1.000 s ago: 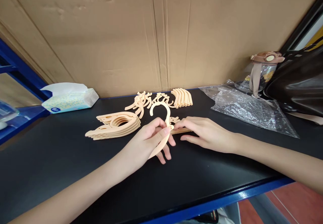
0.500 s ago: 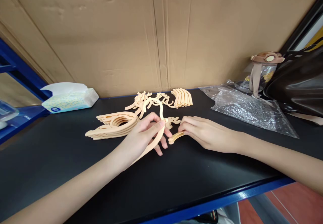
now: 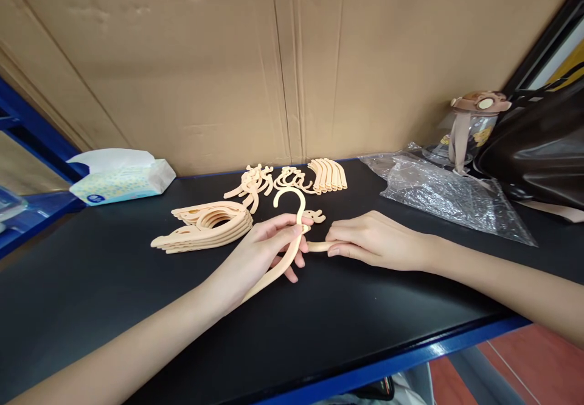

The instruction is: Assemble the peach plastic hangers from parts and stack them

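My left hand (image 3: pixel 255 253) is closed around a partly joined beige plastic clothes hanger, its thumb pressing where the hook (image 3: pixel 302 204) meets a curved hanger arm (image 3: pixel 272 278). The hook points up, and the arm slopes down toward my left wrist. Between its thumb and fingers, my right hand (image 3: pixel 381 241) grips another curved arm piece (image 3: pixel 317 247). That piece's free end is close to my left fingertips; I cannot tell whether they touch. Just behind, a small animal-shaped piece (image 3: pixel 316 216) lies on the black table (image 3: pixel 347 332), partly hidden by my left hand.
Stacked beige hanger parts (image 3: pixel 201 241) lie left of my hands. Farther back are a jumbled pile (image 3: pixel 256 180), loose hooks (image 3: pixel 292 178) and a row of curved arms (image 3: pixel 328 176). Tissues (image 3: pixel 123 183) stand left; a plastic bag (image 3: pixel 438 192) and bottle (image 3: pixel 479 125) are right.
The hook in my left hand has turned more upright and shifted slightly right and down. My right hand has levelled its arm piece, bringing the end beside my left fingers.
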The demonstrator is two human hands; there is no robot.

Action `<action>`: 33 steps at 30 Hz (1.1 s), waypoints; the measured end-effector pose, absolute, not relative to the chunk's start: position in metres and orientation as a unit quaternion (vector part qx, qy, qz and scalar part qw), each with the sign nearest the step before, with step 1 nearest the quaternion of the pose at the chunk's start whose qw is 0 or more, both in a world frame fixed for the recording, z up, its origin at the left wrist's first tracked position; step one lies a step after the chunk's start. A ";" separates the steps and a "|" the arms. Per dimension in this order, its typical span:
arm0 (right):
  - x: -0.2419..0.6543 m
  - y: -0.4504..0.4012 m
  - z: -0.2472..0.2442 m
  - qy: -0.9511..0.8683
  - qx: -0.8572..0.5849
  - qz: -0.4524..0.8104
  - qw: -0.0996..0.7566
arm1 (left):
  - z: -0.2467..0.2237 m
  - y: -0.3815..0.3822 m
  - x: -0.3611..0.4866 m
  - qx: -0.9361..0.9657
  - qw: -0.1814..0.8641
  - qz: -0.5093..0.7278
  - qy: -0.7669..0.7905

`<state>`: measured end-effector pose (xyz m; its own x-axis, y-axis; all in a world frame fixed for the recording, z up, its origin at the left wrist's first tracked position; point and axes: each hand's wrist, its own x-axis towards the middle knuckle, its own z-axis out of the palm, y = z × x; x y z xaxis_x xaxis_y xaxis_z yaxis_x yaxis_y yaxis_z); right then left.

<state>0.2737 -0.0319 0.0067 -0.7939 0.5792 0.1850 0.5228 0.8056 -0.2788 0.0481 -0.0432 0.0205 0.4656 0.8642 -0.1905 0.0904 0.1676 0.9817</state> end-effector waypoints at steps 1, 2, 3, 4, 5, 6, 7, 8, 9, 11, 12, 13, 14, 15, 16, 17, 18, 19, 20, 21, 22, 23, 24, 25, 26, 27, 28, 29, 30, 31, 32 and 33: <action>0.274 -0.032 0.006 -0.939 -0.298 0.104 0.136 | 0.021 -0.043 0.048 0.573 0.633 0.305 0.421; 0.274 -0.031 0.006 -0.937 -0.304 0.101 0.142 | 0.021 -0.043 0.048 0.576 0.628 0.307 0.425; 0.273 -0.031 0.006 -0.935 -0.309 0.097 0.147 | 0.022 -0.044 0.048 0.576 0.624 0.308 0.429; 0.273 -0.030 0.005 -0.933 -0.311 0.094 0.151 | 0.022 -0.044 0.047 0.575 0.621 0.309 0.434; 0.273 -0.030 0.005 -0.933 -0.312 0.091 0.155 | 0.023 -0.044 0.047 0.574 0.618 0.310 0.439; 0.274 -0.029 0.004 -0.933 -0.311 0.086 0.158 | 0.023 -0.044 0.047 0.572 0.616 0.310 0.444; 0.274 -0.029 0.004 -0.934 -0.310 0.081 0.159 | 0.023 -0.045 0.047 0.571 0.613 0.310 0.449; 0.274 -0.029 0.003 -0.934 -0.310 0.077 0.162 | 0.023 -0.045 0.047 0.570 0.611 0.310 0.454; 0.274 -0.029 0.003 -0.933 -0.311 0.073 0.167 | 0.024 -0.045 0.047 0.569 0.610 0.310 0.457; 0.274 -0.029 0.003 -0.929 -0.316 0.064 0.182 | 0.024 -0.045 0.047 0.568 0.610 0.308 0.459; 0.274 -0.029 0.003 -0.927 -0.318 0.060 0.190 | 0.023 -0.045 0.046 0.568 0.612 0.305 0.458; 0.274 -0.029 0.003 -0.925 -0.320 0.055 0.197 | 0.023 -0.045 0.046 0.568 0.616 0.300 0.457; 0.274 -0.029 0.003 -0.924 -0.320 0.050 0.201 | 0.023 -0.044 0.046 0.567 0.622 0.293 0.454; 0.275 -0.029 0.003 -0.924 -0.318 0.046 0.205 | 0.023 -0.044 0.046 0.565 0.630 0.286 0.450; 0.275 -0.029 0.003 -0.925 -0.315 0.041 0.208 | 0.023 -0.044 0.046 0.562 0.639 0.280 0.445; 0.275 -0.029 0.003 -0.926 -0.312 0.034 0.212 | 0.023 -0.044 0.046 0.558 0.648 0.274 0.440; 0.276 -0.029 0.003 -0.926 -0.308 0.026 0.215 | 0.024 -0.044 0.046 0.555 0.655 0.269 0.437; 0.276 -0.029 0.003 -0.927 -0.304 0.017 0.219 | 0.024 -0.044 0.046 0.554 0.661 0.264 0.433; 0.276 -0.030 0.003 -0.928 -0.300 0.008 0.221 | 0.025 -0.044 0.046 0.554 0.665 0.257 0.429; 0.276 -0.030 0.003 -0.929 -0.295 0.001 0.223 | 0.025 -0.045 0.046 0.557 0.668 0.252 0.425; 0.276 -0.030 0.003 -0.930 -0.291 -0.005 0.225 | 0.026 -0.045 0.046 0.560 0.670 0.247 0.420; 0.276 -0.030 0.003 -0.930 -0.288 -0.009 0.228 | 0.026 -0.046 0.045 0.564 0.671 0.244 0.415; 0.275 -0.031 0.003 -0.930 -0.286 -0.010 0.232 | 0.027 -0.046 0.045 0.568 0.670 0.243 0.411; 0.275 -0.031 0.003 -0.929 -0.286 -0.008 0.236 | 0.027 -0.046 0.045 0.572 0.668 0.244 0.409; 0.275 -0.032 0.004 -0.927 -0.286 -0.007 0.241 | 0.028 -0.046 0.044 0.575 0.665 0.247 0.408; 0.274 -0.032 0.004 -0.926 -0.288 -0.005 0.246 | 0.028 -0.046 0.044 0.578 0.662 0.249 0.408; 0.274 -0.033 0.005 -0.924 -0.290 -0.003 0.248 | 0.029 -0.046 0.044 0.580 0.659 0.251 0.408; 0.273 -0.033 0.005 -0.924 -0.291 -0.001 0.250 | 0.030 -0.046 0.044 0.581 0.657 0.252 0.410; 0.273 -0.034 0.005 -0.924 -0.291 0.000 0.250 | 0.030 -0.046 0.044 0.579 0.656 0.251 0.413; 0.273 -0.035 0.006 -0.924 -0.292 0.001 0.248 | 0.031 -0.045 0.044 0.576 0.658 0.250 0.416; 0.273 -0.035 0.006 -0.925 -0.292 0.001 0.244 | 0.032 -0.045 0.045 0.571 0.661 0.249 0.418; 0.273 -0.036 0.007 -0.925 -0.294 0.000 0.240 | 0.032 -0.045 0.045 0.565 0.665 0.248 0.420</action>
